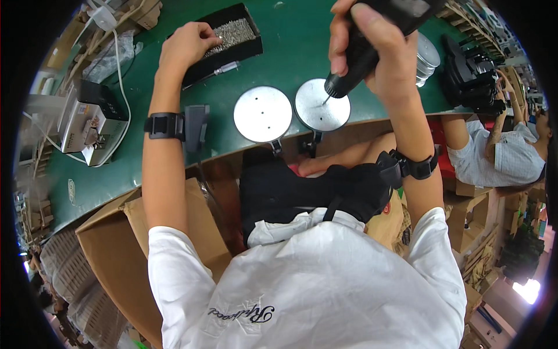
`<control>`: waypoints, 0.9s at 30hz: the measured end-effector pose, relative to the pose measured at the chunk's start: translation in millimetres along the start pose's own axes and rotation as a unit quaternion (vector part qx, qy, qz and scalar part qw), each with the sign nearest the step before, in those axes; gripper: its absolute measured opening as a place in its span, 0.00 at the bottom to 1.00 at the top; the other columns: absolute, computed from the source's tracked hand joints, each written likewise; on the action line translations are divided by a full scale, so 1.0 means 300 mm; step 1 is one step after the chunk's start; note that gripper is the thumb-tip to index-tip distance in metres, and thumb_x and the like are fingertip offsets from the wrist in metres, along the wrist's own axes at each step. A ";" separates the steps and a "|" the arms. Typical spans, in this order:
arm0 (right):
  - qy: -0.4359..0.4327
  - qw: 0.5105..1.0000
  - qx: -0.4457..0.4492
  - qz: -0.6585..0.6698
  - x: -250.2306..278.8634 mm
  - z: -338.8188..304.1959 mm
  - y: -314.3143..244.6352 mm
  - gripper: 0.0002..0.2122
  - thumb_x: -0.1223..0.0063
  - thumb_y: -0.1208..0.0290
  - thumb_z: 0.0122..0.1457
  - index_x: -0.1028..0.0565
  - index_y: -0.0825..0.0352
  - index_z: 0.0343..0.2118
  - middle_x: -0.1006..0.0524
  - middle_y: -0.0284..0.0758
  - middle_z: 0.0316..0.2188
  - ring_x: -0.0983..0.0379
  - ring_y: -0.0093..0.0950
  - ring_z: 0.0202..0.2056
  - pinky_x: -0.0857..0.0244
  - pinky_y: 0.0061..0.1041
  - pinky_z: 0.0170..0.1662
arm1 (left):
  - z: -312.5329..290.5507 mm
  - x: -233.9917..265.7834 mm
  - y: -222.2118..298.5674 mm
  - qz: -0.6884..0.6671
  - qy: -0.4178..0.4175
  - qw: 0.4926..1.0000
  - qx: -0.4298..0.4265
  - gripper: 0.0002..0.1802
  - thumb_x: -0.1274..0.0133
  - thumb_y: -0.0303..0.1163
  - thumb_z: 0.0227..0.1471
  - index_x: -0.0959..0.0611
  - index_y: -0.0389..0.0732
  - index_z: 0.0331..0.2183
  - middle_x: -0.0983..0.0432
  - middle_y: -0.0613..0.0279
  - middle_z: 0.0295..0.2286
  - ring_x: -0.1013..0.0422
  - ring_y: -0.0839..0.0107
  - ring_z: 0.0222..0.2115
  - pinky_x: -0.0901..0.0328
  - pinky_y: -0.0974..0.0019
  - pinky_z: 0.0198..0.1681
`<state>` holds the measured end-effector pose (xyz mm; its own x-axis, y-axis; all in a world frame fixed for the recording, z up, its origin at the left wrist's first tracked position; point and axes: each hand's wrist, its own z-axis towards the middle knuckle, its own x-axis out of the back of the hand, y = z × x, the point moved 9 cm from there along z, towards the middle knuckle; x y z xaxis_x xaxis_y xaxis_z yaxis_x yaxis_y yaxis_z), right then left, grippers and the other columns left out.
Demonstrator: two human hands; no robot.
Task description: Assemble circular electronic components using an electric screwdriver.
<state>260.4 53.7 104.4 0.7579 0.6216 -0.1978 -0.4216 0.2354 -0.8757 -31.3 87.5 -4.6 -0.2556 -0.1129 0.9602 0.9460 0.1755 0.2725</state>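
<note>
My right hand (378, 52) is wrapped round a black power screwdriver (363, 61), tilted with its thin bit pointing down at the right-hand round silver metal disc (331, 116). The tip meets or nearly meets the disc near its middle. Beside it lies a second silver disc (263, 114) with small dark holes. Both sit at the table's near edge, each with a dark bracket sticking out toward me. At the far left, my left hand (190, 45) has its fingers pinched at a black box (254, 47) of small metal screws (232, 36); what the fingertips hold is hidden.
On the green table (168, 116) a hand screwdriver (224, 69) lies before the box. A white-and-black carton (93, 125) with a white cable stands left. Stacked discs (427, 58) and black parts (465, 75) lie right, near another person (500, 151). A cardboard box (128, 244) stands below left.
</note>
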 end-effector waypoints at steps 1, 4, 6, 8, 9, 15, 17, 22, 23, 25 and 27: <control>-0.003 1.000 0.011 0.011 -0.002 0.003 -0.011 0.09 0.49 0.71 0.63 0.28 0.72 0.37 0.26 0.39 0.19 0.28 0.27 0.15 0.32 0.23 0.18 | 0.001 0.011 -0.003 0.004 0.005 1.000 -0.006 0.17 0.38 0.50 0.49 0.14 0.48 0.33 0.18 0.63 0.29 0.22 0.60 0.33 0.31 0.58 0.41; -0.024 0.999 0.044 0.016 0.000 0.004 -0.043 0.10 0.51 0.68 0.63 0.30 0.72 0.38 0.26 0.40 0.18 0.30 0.28 0.14 0.32 0.23 0.17 | 0.002 0.014 -0.017 0.008 0.005 1.000 -0.001 0.16 0.39 0.49 0.51 0.15 0.48 0.33 0.18 0.61 0.29 0.22 0.60 0.33 0.31 0.57 0.41; -0.037 0.997 0.057 0.022 0.004 0.003 -0.058 0.12 0.52 0.64 0.64 0.31 0.71 0.39 0.27 0.39 0.18 0.30 0.28 0.13 0.33 0.23 0.17 | 0.006 0.017 -0.014 0.024 0.032 0.999 -0.014 0.16 0.41 0.49 0.52 0.15 0.48 0.35 0.19 0.64 0.27 0.24 0.64 0.30 0.32 0.61 0.38; -0.023 0.998 0.064 0.002 0.014 0.006 -0.067 0.13 0.52 0.63 0.65 0.32 0.70 0.39 0.27 0.39 0.18 0.30 0.28 0.13 0.33 0.22 0.17 | 0.008 0.009 -0.020 0.023 0.037 0.999 -0.016 0.16 0.41 0.49 0.53 0.15 0.47 0.35 0.20 0.63 0.26 0.24 0.64 0.30 0.33 0.60 0.37; -0.025 0.998 0.062 0.002 0.010 0.007 -0.066 0.13 0.52 0.63 0.65 0.32 0.70 0.39 0.27 0.39 0.18 0.30 0.28 0.13 0.33 0.22 0.17 | 0.010 0.005 -0.027 0.024 0.045 0.999 -0.018 0.17 0.42 0.49 0.53 0.16 0.47 0.36 0.20 0.62 0.26 0.24 0.63 0.29 0.33 0.60 0.37; -0.041 0.998 0.055 -0.008 -0.006 -0.002 -0.035 0.12 0.52 0.63 0.65 0.32 0.70 0.39 0.27 0.39 0.18 0.30 0.28 0.13 0.33 0.22 0.17 | 0.011 0.012 -0.051 -0.017 0.088 0.995 -0.037 0.17 0.44 0.48 0.56 0.19 0.44 0.35 0.22 0.58 0.24 0.25 0.59 0.28 0.33 0.59 0.35; -0.024 0.999 0.034 0.014 0.018 -0.011 0.001 0.12 0.52 0.64 0.64 0.33 0.70 0.37 0.27 0.40 0.18 0.30 0.28 0.14 0.33 0.22 0.17 | -0.033 0.062 0.052 -0.017 0.100 0.994 -0.025 0.14 0.42 0.39 0.55 0.18 0.39 0.37 0.21 0.56 0.26 0.24 0.58 0.30 0.32 0.60 0.35; -0.077 0.996 0.029 0.022 -0.028 0.012 0.013 0.11 0.52 0.66 0.63 0.34 0.71 0.35 0.28 0.41 0.18 0.31 0.29 0.14 0.33 0.23 0.17 | -0.041 0.129 0.069 0.009 0.166 0.985 -0.039 0.09 0.44 0.31 0.57 0.19 0.34 0.35 0.21 0.58 0.25 0.24 0.64 0.27 0.32 0.65 0.31; -0.089 0.996 0.005 -0.012 -0.028 0.013 0.025 0.12 0.53 0.64 0.63 0.34 0.69 0.36 0.28 0.41 0.21 0.31 0.28 0.15 0.34 0.24 0.19 | -0.017 0.096 0.031 -0.046 0.174 0.982 -0.053 0.12 0.43 0.37 0.57 0.19 0.38 0.34 0.22 0.57 0.24 0.26 0.63 0.26 0.33 0.63 0.32; -0.046 0.998 0.010 0.032 -0.045 0.003 0.027 0.09 0.49 0.69 0.61 0.30 0.69 0.28 0.27 0.34 0.18 0.30 0.23 0.15 0.35 0.21 0.19 | -0.042 0.136 -0.007 -0.140 0.196 0.968 -0.063 0.14 0.40 0.39 0.54 0.21 0.38 0.30 0.25 0.58 0.21 0.32 0.68 0.21 0.35 0.64 0.29; 0.020 0.999 -0.002 0.026 -0.034 -0.046 0.011 0.07 0.47 0.72 0.60 0.30 0.69 0.27 0.28 0.34 0.18 0.32 0.24 0.15 0.35 0.22 0.18 | -0.122 0.194 0.023 -0.248 0.256 0.932 -0.075 0.12 0.37 0.32 0.50 0.23 0.35 0.25 0.28 0.63 0.19 0.37 0.76 0.22 0.37 0.68 0.26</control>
<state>258.2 37.9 97.5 0.7542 0.6026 -0.2609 -0.4592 0.1999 -0.8655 -32.4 46.5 51.0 -0.5760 -0.6015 0.5536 0.7643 -0.1560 0.6257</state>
